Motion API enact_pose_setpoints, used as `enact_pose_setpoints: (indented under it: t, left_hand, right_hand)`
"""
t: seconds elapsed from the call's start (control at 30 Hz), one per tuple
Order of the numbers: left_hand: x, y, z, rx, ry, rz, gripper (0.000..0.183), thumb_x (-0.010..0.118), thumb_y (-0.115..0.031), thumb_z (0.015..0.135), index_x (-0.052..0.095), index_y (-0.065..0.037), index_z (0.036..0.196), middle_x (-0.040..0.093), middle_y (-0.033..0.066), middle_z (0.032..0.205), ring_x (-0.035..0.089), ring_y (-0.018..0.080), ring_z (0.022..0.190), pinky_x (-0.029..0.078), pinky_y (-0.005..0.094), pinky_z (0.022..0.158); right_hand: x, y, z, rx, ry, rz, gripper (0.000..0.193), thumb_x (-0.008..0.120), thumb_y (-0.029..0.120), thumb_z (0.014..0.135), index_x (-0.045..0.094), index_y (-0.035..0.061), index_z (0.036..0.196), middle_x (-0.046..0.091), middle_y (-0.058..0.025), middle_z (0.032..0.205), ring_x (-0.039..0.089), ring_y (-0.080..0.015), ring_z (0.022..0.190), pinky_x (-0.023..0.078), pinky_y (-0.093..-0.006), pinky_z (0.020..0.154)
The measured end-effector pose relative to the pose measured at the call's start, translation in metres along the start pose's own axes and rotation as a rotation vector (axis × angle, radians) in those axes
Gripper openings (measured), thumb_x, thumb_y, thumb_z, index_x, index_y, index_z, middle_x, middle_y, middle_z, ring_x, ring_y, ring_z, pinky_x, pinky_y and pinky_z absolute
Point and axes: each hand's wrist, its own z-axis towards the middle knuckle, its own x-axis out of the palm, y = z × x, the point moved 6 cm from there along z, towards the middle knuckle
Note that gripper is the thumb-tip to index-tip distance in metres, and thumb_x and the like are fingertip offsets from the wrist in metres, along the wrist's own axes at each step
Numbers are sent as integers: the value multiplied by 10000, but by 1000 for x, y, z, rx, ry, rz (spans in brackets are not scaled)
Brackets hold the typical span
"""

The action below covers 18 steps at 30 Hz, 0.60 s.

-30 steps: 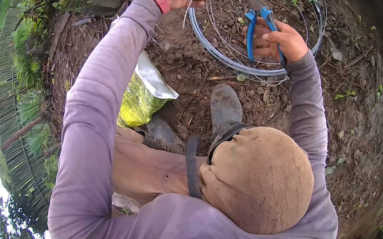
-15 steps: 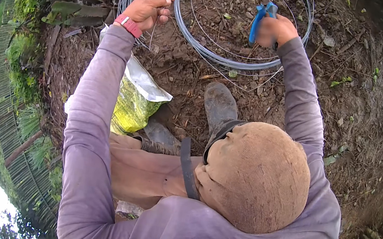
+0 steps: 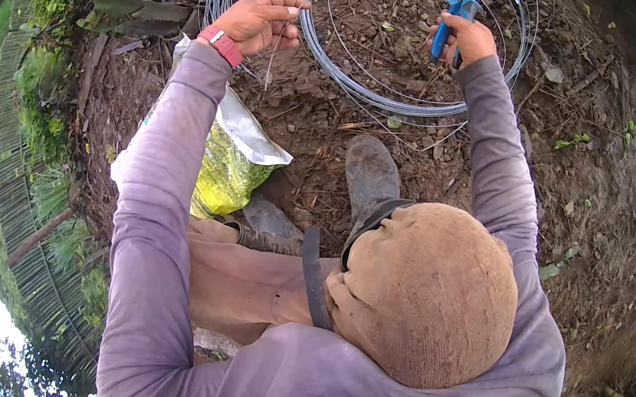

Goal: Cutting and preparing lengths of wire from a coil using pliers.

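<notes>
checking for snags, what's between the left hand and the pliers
In the head view, the left side of the coil, then mostly soil inside it.

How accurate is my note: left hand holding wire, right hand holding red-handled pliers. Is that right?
Not quite: the pliers are blue-handled, as the head view shows. The left hand does hold wire, and the right hand the pliers.

smooth metal wire coil (image 3: 396, 106) and plastic plier handles (image 3: 441, 39) at one o'clock, glossy plastic sack (image 3: 228, 174) at ten, cloth trousers (image 3: 434, 300) at four — matt, ribbed
</notes>
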Motion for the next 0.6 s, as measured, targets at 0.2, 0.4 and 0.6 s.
enact_pose_setpoints:
  t: [0.2, 0.4, 0.6]
  left_hand:
    - [6, 0, 0, -13, 59, 49, 275, 520, -116, 911, 530, -38, 1175, 567, -8, 819, 597, 93, 702, 545, 310, 715]
    - [6, 0, 1, 1, 10, 100, 285, 513, -97, 909, 522, -34, 1186, 555, -13, 814, 550, 66, 644, 516, 253, 624]
    - [-31, -13, 4, 108, -322, 308, 252, 521, -31, 849, 609, -22, 1085, 478, -58, 639, 398, 36, 468, 322, 192, 410]
  right_hand:
    - [-1, -6, 3, -3, 9, 174, 229, 554, 84, 862, 497, -24, 1055, 589, -137, 859, 618, -249, 764, 546, -412, 619]
    - [-8, -15, 22, -32, 126, 97, 143, 533, 86, 870, 489, 17, 988, 591, -132, 871, 607, -223, 712, 483, -364, 520]
    - [-23, 15, 18, -535, -431, -1112, 277, 607, 195, 801, 512, -8, 964, 619, -180, 793, 618, -172, 599, 482, -334, 525]
